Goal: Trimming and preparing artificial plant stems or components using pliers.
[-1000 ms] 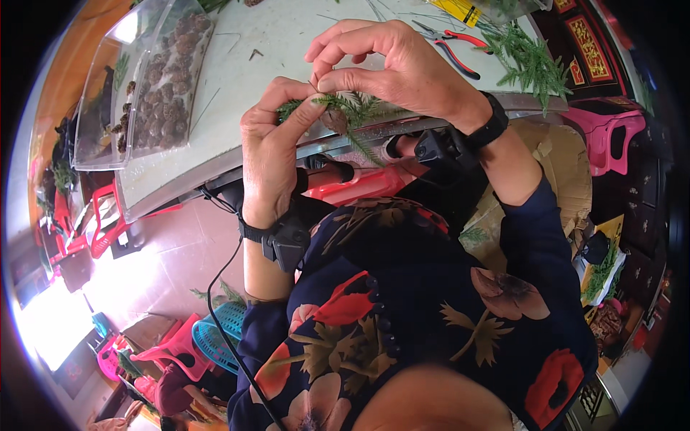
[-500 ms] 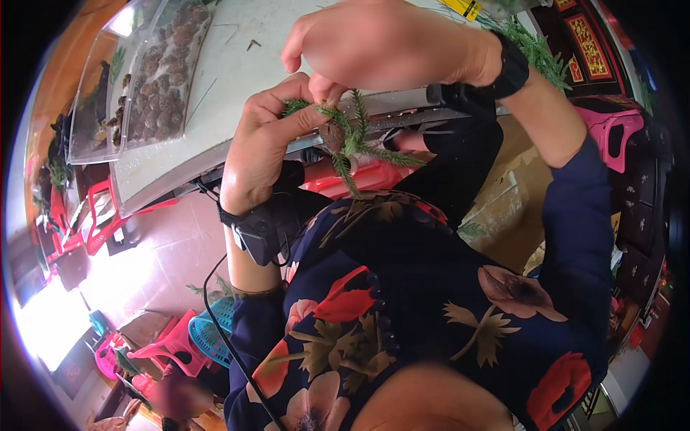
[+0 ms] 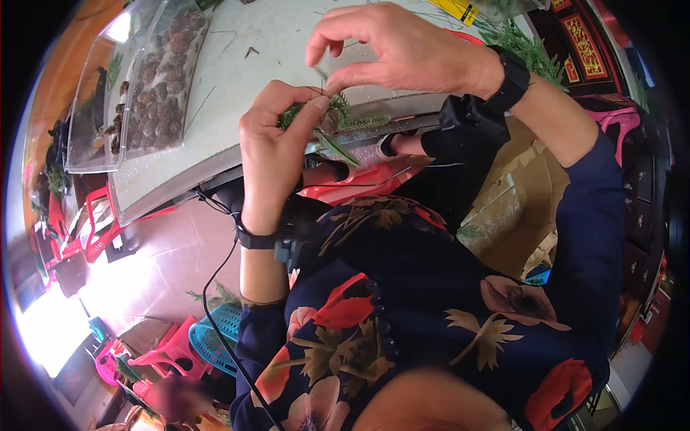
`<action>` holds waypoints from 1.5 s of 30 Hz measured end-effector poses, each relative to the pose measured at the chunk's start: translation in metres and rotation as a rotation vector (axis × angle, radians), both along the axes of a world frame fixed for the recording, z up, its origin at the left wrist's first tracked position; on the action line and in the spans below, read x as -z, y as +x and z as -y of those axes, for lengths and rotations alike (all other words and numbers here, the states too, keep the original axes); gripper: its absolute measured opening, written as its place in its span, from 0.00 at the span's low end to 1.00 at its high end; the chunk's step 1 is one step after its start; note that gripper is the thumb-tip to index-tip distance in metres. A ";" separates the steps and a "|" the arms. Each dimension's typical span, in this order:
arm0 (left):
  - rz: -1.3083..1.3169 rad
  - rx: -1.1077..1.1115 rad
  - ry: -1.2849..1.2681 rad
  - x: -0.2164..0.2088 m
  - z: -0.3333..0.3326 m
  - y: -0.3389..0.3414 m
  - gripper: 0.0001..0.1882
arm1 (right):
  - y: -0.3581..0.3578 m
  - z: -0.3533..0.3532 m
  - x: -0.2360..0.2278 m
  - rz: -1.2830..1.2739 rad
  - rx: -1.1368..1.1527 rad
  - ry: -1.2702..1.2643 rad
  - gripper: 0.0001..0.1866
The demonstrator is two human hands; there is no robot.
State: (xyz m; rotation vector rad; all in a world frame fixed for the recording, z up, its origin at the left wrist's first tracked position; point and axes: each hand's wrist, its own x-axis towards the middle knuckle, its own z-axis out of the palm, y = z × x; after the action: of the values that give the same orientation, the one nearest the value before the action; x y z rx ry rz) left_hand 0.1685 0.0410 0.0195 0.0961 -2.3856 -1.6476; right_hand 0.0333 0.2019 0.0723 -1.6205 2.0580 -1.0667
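Note:
My left hand [image 3: 284,129] pinches a green pine sprig [image 3: 363,123] between thumb and forefinger, above the table's near edge. Among the needles a brown pine cone [image 3: 330,121] shows, partly hidden by my fingers. My right hand [image 3: 402,54] is over the sprig with its fingers apart. Its thumb reaches down to my left fingertips, and its forefinger curves out above them. A short needle tip [image 3: 320,72] pokes up between the two hands. Whether a thin wire runs there is too small to tell.
A clear plastic box [image 3: 122,144] with several pine cones [image 3: 162,108] stands at the table's left. Thin wire pieces lie on the white tabletop [image 3: 223,79]. Green branches [image 3: 528,54] and a yellow packet [image 3: 456,10] are at the far right. Red plastic [image 3: 359,183] shows below the edge.
My right hand has spread its fingers, where before they bunched at the sprig. The sprig has turned and risen a little in my left hand, which has shifted slightly right.

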 end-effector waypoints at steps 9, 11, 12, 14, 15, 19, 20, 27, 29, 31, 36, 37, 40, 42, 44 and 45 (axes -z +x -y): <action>0.280 0.295 0.650 -0.015 0.012 0.002 0.05 | 0.002 -0.005 -0.026 -0.980 -0.279 -0.030 0.09; 0.277 0.324 0.666 -0.020 0.010 0.002 0.06 | 0.002 -0.005 -0.031 -1.009 -0.293 -0.025 0.09; 0.273 0.351 0.682 -0.022 0.010 0.002 0.06 | 0.002 -0.004 -0.033 -1.037 -0.311 -0.020 0.08; 0.270 0.378 0.699 -0.022 0.011 0.001 0.06 | 0.003 -0.002 -0.035 -1.065 -0.328 -0.014 0.08; 0.297 0.412 0.744 -0.020 0.016 0.000 0.06 | 0.005 -0.002 -0.036 -1.049 -0.331 0.010 0.07; 0.344 0.487 0.831 -0.015 0.021 -0.003 0.07 | 0.010 -0.002 -0.041 -1.027 -0.342 0.072 0.06; 0.342 0.483 0.832 -0.014 0.020 -0.002 0.08 | 0.010 -0.001 -0.042 -1.028 -0.355 0.080 0.06; 0.383 0.540 0.933 -0.014 0.024 -0.001 0.08 | 0.017 -0.001 -0.050 -1.042 -0.358 0.107 0.06; 0.353 0.522 0.912 -0.014 0.021 0.001 0.08 | 0.023 0.002 -0.050 -1.058 -0.343 0.197 0.07; 0.355 0.472 0.800 -0.019 0.018 0.002 0.08 | 0.015 0.005 -0.027 -0.893 -0.318 0.018 0.07; 0.228 0.208 0.123 -0.013 0.003 0.001 0.08 | 0.017 0.003 0.002 -0.411 -0.026 0.021 0.07; 0.159 0.114 -0.106 -0.013 0.002 0.001 0.07 | 0.018 0.003 0.001 -0.337 0.085 0.186 0.06; 0.200 0.103 0.232 -0.015 0.003 0.000 0.06 | -0.002 -0.002 -0.004 -0.186 -0.053 0.012 0.07; 0.219 0.096 0.402 -0.016 0.006 0.001 0.06 | -0.002 -0.002 -0.012 -0.110 -0.123 -0.075 0.08; 0.259 0.153 0.583 -0.016 0.010 0.002 0.07 | 0.007 -0.004 -0.017 -0.755 -0.135 -0.027 0.09; 0.280 0.181 0.673 -0.016 0.011 0.002 0.08 | 0.010 -0.004 -0.019 -1.076 -0.137 -0.001 0.10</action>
State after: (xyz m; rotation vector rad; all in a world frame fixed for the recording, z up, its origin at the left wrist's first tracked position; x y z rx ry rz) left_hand 0.1703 0.0300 0.0353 0.2453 -1.9396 -2.6120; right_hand 0.0430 0.2058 0.0915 -2.6348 2.4016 -0.0709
